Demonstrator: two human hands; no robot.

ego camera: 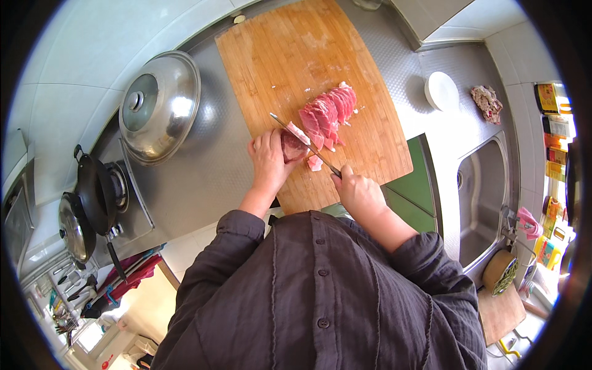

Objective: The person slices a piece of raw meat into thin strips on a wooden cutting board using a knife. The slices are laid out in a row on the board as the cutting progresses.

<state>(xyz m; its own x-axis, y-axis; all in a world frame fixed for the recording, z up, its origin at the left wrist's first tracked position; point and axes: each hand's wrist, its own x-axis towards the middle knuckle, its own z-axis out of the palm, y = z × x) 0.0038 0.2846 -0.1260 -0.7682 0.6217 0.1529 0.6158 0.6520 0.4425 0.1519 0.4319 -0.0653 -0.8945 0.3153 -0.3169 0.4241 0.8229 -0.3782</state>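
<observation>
My right hand [360,189] grips the handle of a kitchen knife [319,154], whose blade slants up to the left. My left hand [270,155] holds a chunk of raw red meat [292,147] on the wooden cutting board [259,64]. The blade lies at the right side of the chunk, beside a pale strip of fat or meat [299,132]. Just beyond the blade rests an overlapping row of raw meat slices [328,113]. A small pink piece of meat [315,163] sits near the knife, on my side of the row.
Left on the steel counter [199,180] stands a large domed metal lid [159,108], with a black wok [95,194] by the stove. To the right are a white bowl [442,91], a crumpled cloth or bag [487,104] and a steel sink [483,199]. An open green-lined gap [411,185] borders the board.
</observation>
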